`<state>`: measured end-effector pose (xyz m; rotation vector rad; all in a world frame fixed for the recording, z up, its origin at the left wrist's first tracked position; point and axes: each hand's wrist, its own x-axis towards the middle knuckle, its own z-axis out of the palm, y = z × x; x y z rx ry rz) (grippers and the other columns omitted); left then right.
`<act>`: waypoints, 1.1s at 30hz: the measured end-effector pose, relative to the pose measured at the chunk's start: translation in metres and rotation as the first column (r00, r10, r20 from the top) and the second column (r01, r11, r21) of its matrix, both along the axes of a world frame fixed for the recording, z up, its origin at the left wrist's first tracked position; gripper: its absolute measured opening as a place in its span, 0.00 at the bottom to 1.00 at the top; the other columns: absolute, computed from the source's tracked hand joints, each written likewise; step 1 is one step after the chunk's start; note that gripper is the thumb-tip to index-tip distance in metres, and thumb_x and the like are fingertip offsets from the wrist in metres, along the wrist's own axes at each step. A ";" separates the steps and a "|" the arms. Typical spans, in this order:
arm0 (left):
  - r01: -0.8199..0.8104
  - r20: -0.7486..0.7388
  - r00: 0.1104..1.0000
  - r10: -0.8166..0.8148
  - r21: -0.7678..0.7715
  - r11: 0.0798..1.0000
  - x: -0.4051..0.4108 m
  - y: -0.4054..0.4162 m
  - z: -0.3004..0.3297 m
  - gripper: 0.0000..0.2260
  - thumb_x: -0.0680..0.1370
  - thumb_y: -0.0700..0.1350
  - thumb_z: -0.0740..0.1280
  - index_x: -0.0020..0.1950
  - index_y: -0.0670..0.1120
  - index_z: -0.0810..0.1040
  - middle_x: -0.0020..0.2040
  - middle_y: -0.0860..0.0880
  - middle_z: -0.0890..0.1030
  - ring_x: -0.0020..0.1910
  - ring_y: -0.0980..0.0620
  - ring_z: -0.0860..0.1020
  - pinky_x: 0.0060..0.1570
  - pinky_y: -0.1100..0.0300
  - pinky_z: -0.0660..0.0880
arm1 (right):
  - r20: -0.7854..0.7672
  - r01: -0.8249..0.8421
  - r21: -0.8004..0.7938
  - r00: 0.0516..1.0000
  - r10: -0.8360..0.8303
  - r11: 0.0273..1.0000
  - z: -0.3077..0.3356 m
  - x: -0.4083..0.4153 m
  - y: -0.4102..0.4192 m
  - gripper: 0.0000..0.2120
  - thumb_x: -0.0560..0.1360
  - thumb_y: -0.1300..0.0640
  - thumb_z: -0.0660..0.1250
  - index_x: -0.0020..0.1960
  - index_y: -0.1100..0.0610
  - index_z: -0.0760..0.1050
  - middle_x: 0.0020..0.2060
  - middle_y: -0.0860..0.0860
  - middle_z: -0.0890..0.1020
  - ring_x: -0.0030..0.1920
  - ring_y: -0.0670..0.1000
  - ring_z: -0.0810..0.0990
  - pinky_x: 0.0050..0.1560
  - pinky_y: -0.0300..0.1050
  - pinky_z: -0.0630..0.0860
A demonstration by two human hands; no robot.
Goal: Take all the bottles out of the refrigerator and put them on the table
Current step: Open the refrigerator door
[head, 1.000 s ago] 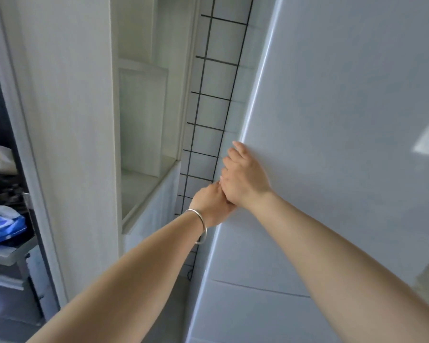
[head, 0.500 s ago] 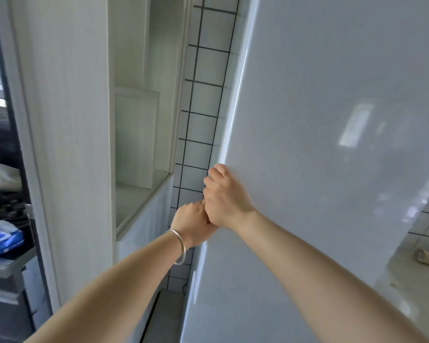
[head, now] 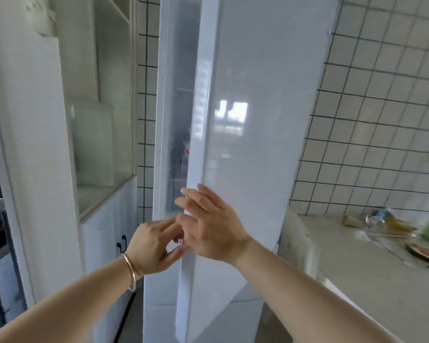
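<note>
The refrigerator door [head: 245,134] is ajar. Left hand [head: 154,246] pinches its edge w/ thumb & fingers; right hand [head: 213,231] lies flat on it, fingers loose. Bottles are inside, not clearly visible. Door looks stiff, smooth, prob. slippery: pull by the edge.

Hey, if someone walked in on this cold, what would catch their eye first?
The tall white fridge door in the middle, ajar, with a dark gap on its left. Both hands meet at its edge low down: the right hand with fingers spread, the left hand with a bracelet. A cluttered counter lies at right.
</note>
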<state>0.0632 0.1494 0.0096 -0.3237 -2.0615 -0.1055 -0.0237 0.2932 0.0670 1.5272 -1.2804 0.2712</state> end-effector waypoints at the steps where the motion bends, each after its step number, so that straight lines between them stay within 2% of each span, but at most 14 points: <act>1: 0.047 -0.008 0.999 -0.047 -0.028 0.999 0.003 0.019 0.003 0.13 0.79 0.57 0.55 0.42 0.50 0.69 0.36 0.51 0.77 0.33 0.56 0.70 0.34 0.71 0.62 | 0.055 -0.008 -0.079 0.998 0.013 0.997 -0.006 0.004 0.023 0.07 0.70 0.58 0.64 0.47 0.56 0.77 0.57 0.53 0.75 0.61 0.54 0.72 0.73 0.48 0.56; 3: 0.115 -0.034 0.993 -0.117 -0.052 0.992 0.002 0.059 0.008 0.11 0.78 0.54 0.58 0.45 0.49 0.72 0.44 0.50 0.77 0.40 0.53 0.72 0.40 0.66 0.68 | 0.210 0.029 -0.281 0.977 0.032 0.959 -0.021 0.011 0.069 0.13 0.73 0.57 0.64 0.57 0.54 0.72 0.63 0.53 0.69 0.64 0.54 0.70 0.72 0.49 0.61; 5: 0.143 -0.065 0.987 -0.147 -0.064 0.988 -0.006 0.102 0.013 0.10 0.77 0.54 0.59 0.48 0.48 0.72 0.50 0.50 0.75 0.43 0.50 0.73 0.43 0.59 0.70 | 0.427 0.127 -0.447 0.900 0.086 0.885 -0.033 0.018 0.113 0.17 0.76 0.52 0.62 0.63 0.55 0.68 0.65 0.55 0.66 0.67 0.51 0.67 0.70 0.44 0.62; 7: 0.156 -0.093 0.982 -0.167 -0.121 0.980 -0.014 0.143 0.018 0.09 0.77 0.53 0.61 0.51 0.48 0.72 0.53 0.50 0.73 0.46 0.48 0.74 0.45 0.57 0.70 | 0.617 0.233 -0.497 0.773 0.151 0.836 -0.043 0.024 0.151 0.21 0.78 0.48 0.57 0.69 0.53 0.63 0.66 0.53 0.64 0.70 0.45 0.61 0.69 0.38 0.62; 8: 0.167 -0.102 0.977 -0.186 -0.166 0.972 -0.020 0.163 0.021 0.08 0.76 0.52 0.61 0.51 0.49 0.72 0.54 0.51 0.73 0.47 0.48 0.74 0.47 0.56 0.70 | 0.666 0.264 -0.494 0.727 0.166 0.828 -0.049 0.024 0.168 0.22 0.79 0.47 0.55 0.71 0.51 0.59 0.67 0.49 0.63 0.70 0.45 0.61 0.68 0.40 0.65; 10: 0.199 -0.098 0.968 -0.229 -0.252 0.947 -0.031 0.198 0.027 0.07 0.74 0.50 0.64 0.51 0.50 0.74 0.54 0.52 0.76 0.51 0.50 0.75 0.52 0.56 0.69 | 0.709 0.317 -0.502 0.684 0.172 0.805 -0.056 0.022 0.199 0.22 0.80 0.45 0.51 0.73 0.47 0.55 0.68 0.37 0.60 0.68 0.48 0.65 0.65 0.49 0.71; 12: 0.242 -0.071 0.958 -0.277 -0.313 0.918 -0.049 0.230 0.035 0.08 0.72 0.49 0.66 0.51 0.52 0.78 0.54 0.53 0.80 0.57 0.52 0.75 0.60 0.54 0.67 | 0.717 0.380 -0.548 0.673 0.184 0.745 -0.055 0.010 0.231 0.21 0.80 0.44 0.49 0.72 0.44 0.55 0.66 0.31 0.59 0.65 0.46 0.67 0.64 0.46 0.69; 14: 0.254 -0.039 0.957 -0.288 -0.369 0.894 -0.068 0.257 0.043 0.10 0.72 0.49 0.67 0.53 0.52 0.80 0.57 0.53 0.80 0.63 0.52 0.73 0.66 0.51 0.63 | 0.728 0.451 -0.595 0.654 0.207 0.665 -0.051 -0.004 0.258 0.20 0.80 0.47 0.51 0.72 0.43 0.58 0.60 0.34 0.63 0.62 0.43 0.69 0.62 0.37 0.68; 16: 0.259 -0.002 0.958 -0.287 -0.427 0.866 -0.090 0.283 0.048 0.13 0.72 0.48 0.66 0.56 0.52 0.79 0.60 0.52 0.79 0.66 0.52 0.71 0.68 0.48 0.62 | 0.738 0.511 -0.626 0.632 0.237 0.590 -0.047 -0.017 0.285 0.20 0.79 0.52 0.53 0.71 0.46 0.62 0.58 0.40 0.66 0.60 0.42 0.71 0.60 0.38 0.71; 20: 0.310 0.087 0.948 -0.306 -0.470 0.827 -0.129 0.331 0.055 0.16 0.72 0.49 0.65 0.60 0.51 0.77 0.65 0.48 0.77 0.70 0.49 0.67 0.69 0.44 0.61 | 0.797 0.628 -0.565 0.583 0.156 0.536 -0.038 -0.041 0.332 0.21 0.78 0.46 0.54 0.70 0.48 0.64 0.59 0.46 0.68 0.60 0.42 0.72 0.57 0.33 0.72; 25: 0.314 0.184 0.946 -0.265 -0.330 0.890 -0.175 0.367 0.064 0.23 0.76 0.55 0.61 0.69 0.49 0.70 0.72 0.44 0.69 0.73 0.46 0.63 0.70 0.40 0.61 | 0.933 0.808 -0.361 0.318 0.171 0.465 -0.020 -0.086 0.373 0.27 0.77 0.42 0.57 0.74 0.48 0.60 0.68 0.50 0.67 0.68 0.52 0.68 0.68 0.49 0.66; 29: 0.302 0.311 0.930 -0.198 -0.337 0.892 -0.213 0.379 0.065 0.25 0.78 0.58 0.53 0.71 0.46 0.68 0.73 0.42 0.68 0.73 0.43 0.65 0.69 0.37 0.64 | 0.978 0.881 -0.192 0.132 0.164 0.433 -0.008 -0.118 0.392 0.31 0.77 0.42 0.59 0.76 0.48 0.53 0.70 0.53 0.62 0.71 0.54 0.63 0.67 0.48 0.62; 31: 0.294 0.344 0.924 -0.165 -0.366 0.883 -0.230 0.385 0.064 0.28 0.79 0.59 0.50 0.73 0.45 0.67 0.74 0.42 0.67 0.74 0.44 0.63 0.71 0.37 0.60 | 0.987 0.900 -0.113 0.052 0.154 0.421 -0.007 -0.132 0.396 0.33 0.76 0.41 0.59 0.76 0.49 0.51 0.70 0.54 0.61 0.70 0.56 0.64 0.65 0.49 0.64; 33: 0.294 0.360 0.921 -0.147 -0.396 0.870 -0.241 0.393 0.063 0.31 0.79 0.61 0.44 0.76 0.46 0.59 0.77 0.43 0.59 0.77 0.45 0.55 0.74 0.40 0.47 | 0.982 0.896 -0.079 -0.005 0.187 0.438 -0.006 -0.146 0.401 0.35 0.75 0.39 0.60 0.76 0.48 0.50 0.69 0.55 0.61 0.69 0.56 0.65 0.64 0.48 0.64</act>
